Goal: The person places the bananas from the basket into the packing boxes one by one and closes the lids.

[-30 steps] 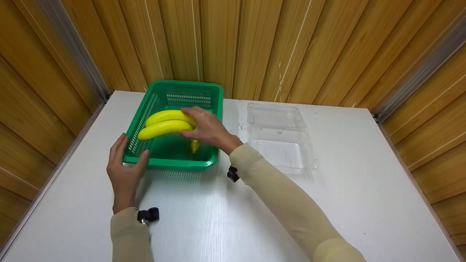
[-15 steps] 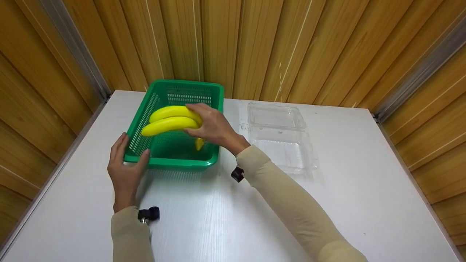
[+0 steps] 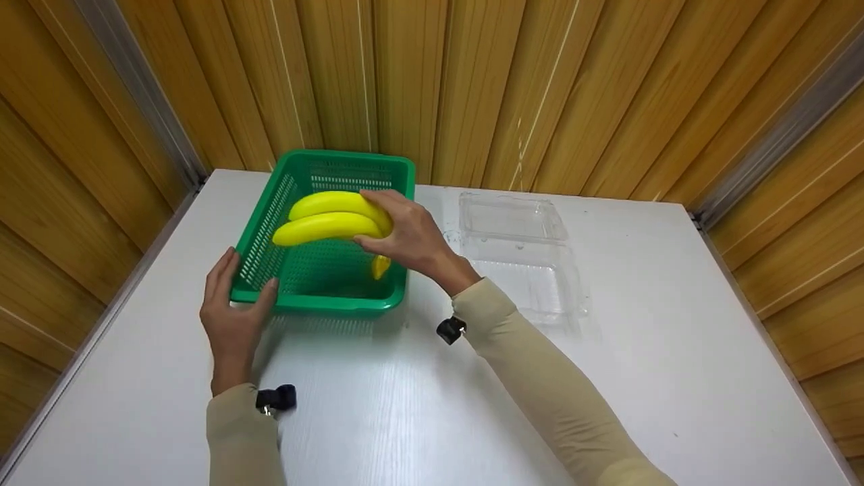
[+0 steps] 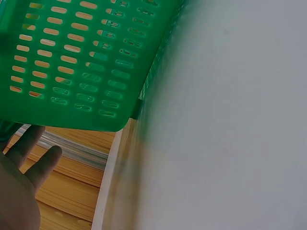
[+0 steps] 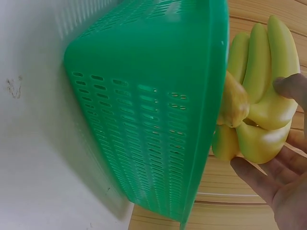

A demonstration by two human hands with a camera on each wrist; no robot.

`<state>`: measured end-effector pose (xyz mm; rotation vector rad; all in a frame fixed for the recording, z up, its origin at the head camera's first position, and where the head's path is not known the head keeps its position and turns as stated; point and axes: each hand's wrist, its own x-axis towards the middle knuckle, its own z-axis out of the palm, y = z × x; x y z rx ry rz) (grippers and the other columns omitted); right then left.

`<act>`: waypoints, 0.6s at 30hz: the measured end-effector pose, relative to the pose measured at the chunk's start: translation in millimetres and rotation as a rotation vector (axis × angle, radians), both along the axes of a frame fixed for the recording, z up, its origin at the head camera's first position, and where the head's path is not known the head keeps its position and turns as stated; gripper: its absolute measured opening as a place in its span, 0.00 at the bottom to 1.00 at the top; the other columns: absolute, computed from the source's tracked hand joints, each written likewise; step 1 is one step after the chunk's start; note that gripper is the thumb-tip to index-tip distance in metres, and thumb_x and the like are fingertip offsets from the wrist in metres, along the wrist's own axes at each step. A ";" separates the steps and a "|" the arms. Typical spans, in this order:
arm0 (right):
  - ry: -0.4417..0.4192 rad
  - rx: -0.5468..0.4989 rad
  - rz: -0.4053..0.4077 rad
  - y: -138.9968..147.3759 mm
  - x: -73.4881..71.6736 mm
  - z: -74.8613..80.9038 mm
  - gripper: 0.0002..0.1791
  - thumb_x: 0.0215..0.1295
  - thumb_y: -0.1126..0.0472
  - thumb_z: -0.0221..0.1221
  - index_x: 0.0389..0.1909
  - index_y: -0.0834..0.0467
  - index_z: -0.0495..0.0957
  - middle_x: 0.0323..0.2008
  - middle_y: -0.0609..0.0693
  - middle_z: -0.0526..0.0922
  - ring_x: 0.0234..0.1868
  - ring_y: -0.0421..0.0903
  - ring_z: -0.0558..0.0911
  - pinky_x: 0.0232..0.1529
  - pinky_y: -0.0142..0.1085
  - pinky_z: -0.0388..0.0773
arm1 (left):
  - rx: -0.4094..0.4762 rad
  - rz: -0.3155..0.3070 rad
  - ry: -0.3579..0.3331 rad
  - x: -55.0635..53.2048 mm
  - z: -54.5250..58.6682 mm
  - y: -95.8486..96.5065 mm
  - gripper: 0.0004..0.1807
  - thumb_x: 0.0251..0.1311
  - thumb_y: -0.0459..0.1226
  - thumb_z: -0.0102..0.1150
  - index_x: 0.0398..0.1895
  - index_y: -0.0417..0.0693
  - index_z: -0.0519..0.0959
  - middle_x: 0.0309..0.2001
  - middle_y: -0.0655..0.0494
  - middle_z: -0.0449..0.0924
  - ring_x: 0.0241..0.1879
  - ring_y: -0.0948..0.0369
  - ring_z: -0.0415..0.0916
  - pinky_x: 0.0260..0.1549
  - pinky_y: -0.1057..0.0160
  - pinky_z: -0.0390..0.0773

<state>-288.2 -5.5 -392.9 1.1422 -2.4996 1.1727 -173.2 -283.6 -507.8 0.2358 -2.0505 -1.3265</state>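
My right hand grips a bunch of yellow bananas by its stem end, thumb on the near side. In the head view the bunch overlaps the inside of a green plastic basket. Several bananas show in the right wrist view, up at the level of the basket's rim, with the stem pointing toward it. My left hand rests at the basket's near left corner, fingers straight along the left side and thumb at the front rim. Two fingers stretch out beside the slotted wall in the left wrist view.
Right of the basket, a clear plastic clamshell box lies unfolded on the white table. Wood-patterned panels stand behind the table and on both sides. The right forearm crosses the table near the box.
The right hand has moved the banana bunch up and to the right in the head view, toward the basket's right side. The left hand and the basket have stayed in place.
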 end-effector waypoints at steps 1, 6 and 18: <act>0.001 -0.006 -0.003 1.2 0.8 0.1 0.38 0.69 0.54 0.72 0.76 0.62 0.71 0.69 0.55 0.77 0.55 0.47 0.79 0.60 0.29 0.76 | 0.000 0.000 0.000 0.0 0.1 -0.1 0.37 0.65 0.40 0.74 0.76 0.47 0.74 0.76 0.63 0.69 0.76 0.63 0.63 0.72 0.61 0.66; 0.015 -0.035 -0.015 7.4 4.3 -0.9 0.38 0.68 0.54 0.72 0.76 0.62 0.71 0.69 0.55 0.77 0.56 0.48 0.80 0.61 0.31 0.77 | 0.004 0.000 0.010 -0.1 0.2 -1.1 0.37 0.64 0.40 0.75 0.76 0.46 0.74 0.76 0.62 0.69 0.76 0.62 0.63 0.73 0.62 0.66; 0.050 -0.078 -0.051 24.4 12.6 0.1 0.38 0.67 0.55 0.73 0.74 0.61 0.73 0.67 0.56 0.78 0.57 0.49 0.80 0.60 0.32 0.79 | 0.014 0.000 0.027 0.1 -0.6 -0.8 0.37 0.64 0.39 0.75 0.76 0.44 0.74 0.76 0.61 0.70 0.76 0.61 0.63 0.73 0.62 0.65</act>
